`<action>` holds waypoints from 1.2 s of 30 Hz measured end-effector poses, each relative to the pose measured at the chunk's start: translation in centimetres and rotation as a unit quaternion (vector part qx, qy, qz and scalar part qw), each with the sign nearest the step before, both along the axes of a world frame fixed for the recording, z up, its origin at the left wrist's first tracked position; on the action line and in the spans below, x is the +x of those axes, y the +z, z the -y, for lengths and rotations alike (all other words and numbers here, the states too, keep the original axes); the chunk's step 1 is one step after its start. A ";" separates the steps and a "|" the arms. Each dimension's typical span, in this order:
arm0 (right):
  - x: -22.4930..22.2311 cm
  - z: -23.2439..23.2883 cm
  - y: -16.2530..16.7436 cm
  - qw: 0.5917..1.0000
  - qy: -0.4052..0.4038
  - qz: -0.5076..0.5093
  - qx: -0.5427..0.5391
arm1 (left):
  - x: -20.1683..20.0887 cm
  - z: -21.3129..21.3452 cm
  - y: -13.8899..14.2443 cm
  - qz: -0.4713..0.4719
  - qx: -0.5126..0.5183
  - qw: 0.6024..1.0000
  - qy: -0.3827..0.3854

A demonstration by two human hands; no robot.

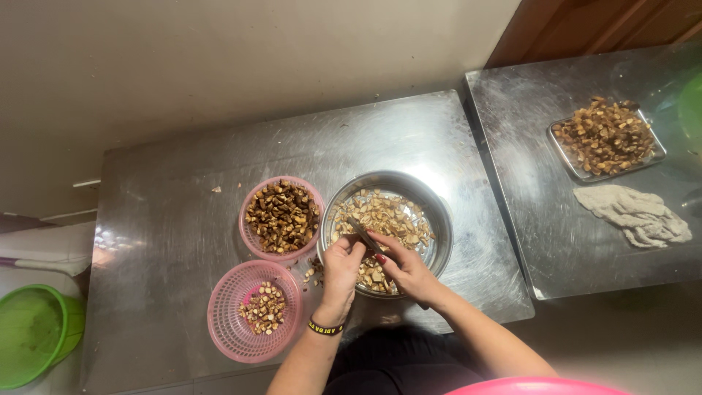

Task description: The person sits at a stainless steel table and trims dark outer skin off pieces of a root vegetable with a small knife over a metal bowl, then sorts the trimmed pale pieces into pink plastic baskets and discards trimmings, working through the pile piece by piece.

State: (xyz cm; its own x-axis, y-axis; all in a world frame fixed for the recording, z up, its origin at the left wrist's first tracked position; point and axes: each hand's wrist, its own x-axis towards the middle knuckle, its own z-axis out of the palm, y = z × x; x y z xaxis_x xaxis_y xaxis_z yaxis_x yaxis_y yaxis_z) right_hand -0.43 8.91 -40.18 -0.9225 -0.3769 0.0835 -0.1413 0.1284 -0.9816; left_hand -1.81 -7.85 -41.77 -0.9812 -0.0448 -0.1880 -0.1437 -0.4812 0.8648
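1. Steel covers the whole work table (183,219), seen from above by a camera on the person's head; a second steel table (526,241) stands just beside it on the right.
2. Near the front edge sits a round steel bowl (439,219) holding pale chopped pieces (387,212), some with brown skin.
3. Both hands meet over the near rim of that bowl. The left hand (341,272), with a dark wristband, is closed around one small piece; the piece itself is mostly hidden by the fingers.
4. The right hand (408,272) is closed on a small knife (363,234), whose blade points up and left, touching or just above what the left hand holds.
5. Judging by looks, the pieces are light, hard and dry-skinned, small enough to slip or roll; a pinch between thumb and fingertips at the ends, clear of the blade, seems the safest hold.
6. Left of the bowl, touching it, is a pink basket (252,192) full of darker brown pieces. A second pink basket (223,322) lies nearer the person, with only a small heap inside.
7. On the right-hand table rest a flat steel tray (578,172) piled with brown pieces and a crumpled grey cloth (636,213).
8. A green bucket (44,329) stands on the floor at far left.
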 end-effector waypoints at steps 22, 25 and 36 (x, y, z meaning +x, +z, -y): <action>-1.2 -1.1 -1.0 0.976 -0.044 0.168 -0.132 | -0.5 2.0 -0.1 0.003 -0.048 0.997 -0.054; -0.9 -1.2 -0.9 0.986 -0.044 0.140 -0.078 | -0.4 2.0 0.1 -0.032 -0.080 0.996 -0.035; 0.6 1.2 -0.8 0.991 -0.014 0.130 0.011 | -0.4 1.2 -0.5 -0.025 -0.084 0.996 -0.004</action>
